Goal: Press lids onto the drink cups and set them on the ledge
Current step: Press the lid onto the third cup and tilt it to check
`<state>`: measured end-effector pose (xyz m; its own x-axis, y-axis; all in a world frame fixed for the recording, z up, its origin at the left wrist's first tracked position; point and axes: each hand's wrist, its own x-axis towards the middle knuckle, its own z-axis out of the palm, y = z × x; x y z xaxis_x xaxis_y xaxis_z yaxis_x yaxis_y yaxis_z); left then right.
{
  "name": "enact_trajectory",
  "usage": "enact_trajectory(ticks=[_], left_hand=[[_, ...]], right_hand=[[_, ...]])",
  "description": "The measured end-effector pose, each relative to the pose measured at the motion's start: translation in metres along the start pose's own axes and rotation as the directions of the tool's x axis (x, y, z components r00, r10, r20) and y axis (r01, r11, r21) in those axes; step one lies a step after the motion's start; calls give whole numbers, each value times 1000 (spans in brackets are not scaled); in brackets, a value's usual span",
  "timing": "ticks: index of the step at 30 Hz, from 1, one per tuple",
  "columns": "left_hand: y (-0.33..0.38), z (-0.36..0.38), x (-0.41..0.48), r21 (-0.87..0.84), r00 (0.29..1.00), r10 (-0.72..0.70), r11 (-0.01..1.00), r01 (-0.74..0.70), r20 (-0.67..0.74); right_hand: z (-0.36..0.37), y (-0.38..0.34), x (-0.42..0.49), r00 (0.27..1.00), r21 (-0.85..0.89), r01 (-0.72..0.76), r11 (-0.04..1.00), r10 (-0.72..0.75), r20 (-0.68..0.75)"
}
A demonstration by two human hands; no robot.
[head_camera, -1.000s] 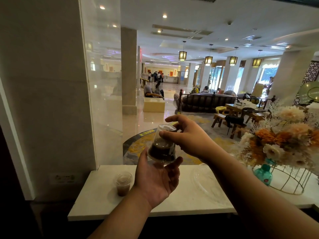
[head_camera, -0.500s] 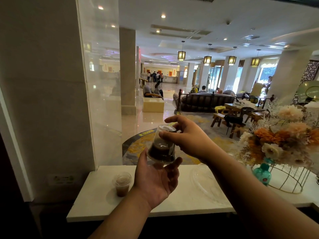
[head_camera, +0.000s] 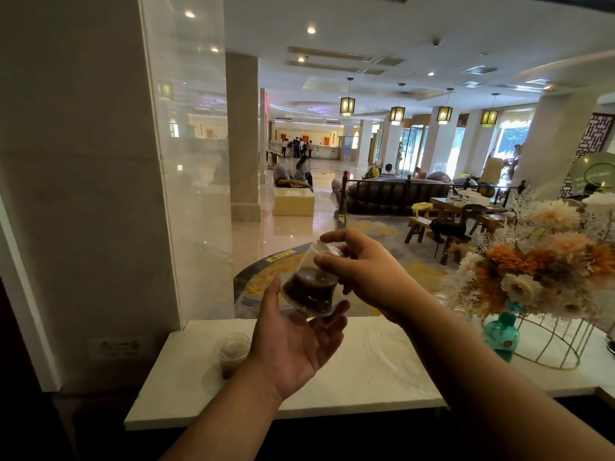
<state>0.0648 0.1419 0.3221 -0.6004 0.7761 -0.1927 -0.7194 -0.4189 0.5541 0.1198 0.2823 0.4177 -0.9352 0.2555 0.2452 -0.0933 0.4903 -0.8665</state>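
A clear plastic cup [head_camera: 311, 289] with dark drink is held tilted in the air above the white ledge [head_camera: 349, 390]. My left hand [head_camera: 296, 344] cradles its base from below, palm up. My right hand [head_camera: 362, 271] grips the cup's top, where a clear lid sits, with thumb and fingers around the rim. A second cup [head_camera: 233, 352], lidded and holding a lighter brown drink, stands on the ledge at the left.
A flower arrangement [head_camera: 545, 261] in a gold wire stand with a teal bottle [head_camera: 501, 334] fills the ledge's right side. A clear plastic tray [head_camera: 392, 357] lies on the ledge under my right forearm. A marble pillar rises at left; beyond the ledge is a lobby.
Both hands stay on the cup. It has tipped a little more toward the left; my right fingers have shifted slightly on the lid.
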Motion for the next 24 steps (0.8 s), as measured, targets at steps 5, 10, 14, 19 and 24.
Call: enact_trajectory(ticks=[5,10,14,19,24], left_hand=[[17,-5,13,318,978,181,937,-142,-99],[17,-4,33,890,928,366,442,-110,-66],[3,-6,65,964,925,379,-253,77,26],[-16,-22,111,796,969,244,-594,119,38],[-19,-55,151,719,980,198,-680,143,-7]], right_hand=[[-6,51,-21,988,343,-102,934,134,-73],[16,119,-38,933,556,-258,790,353,-68],[35,170,-37,843,688,-416,595,535,47],[64,227,-19,719,811,-510,288,660,218],[89,264,4,664,853,-507,122,687,296]])
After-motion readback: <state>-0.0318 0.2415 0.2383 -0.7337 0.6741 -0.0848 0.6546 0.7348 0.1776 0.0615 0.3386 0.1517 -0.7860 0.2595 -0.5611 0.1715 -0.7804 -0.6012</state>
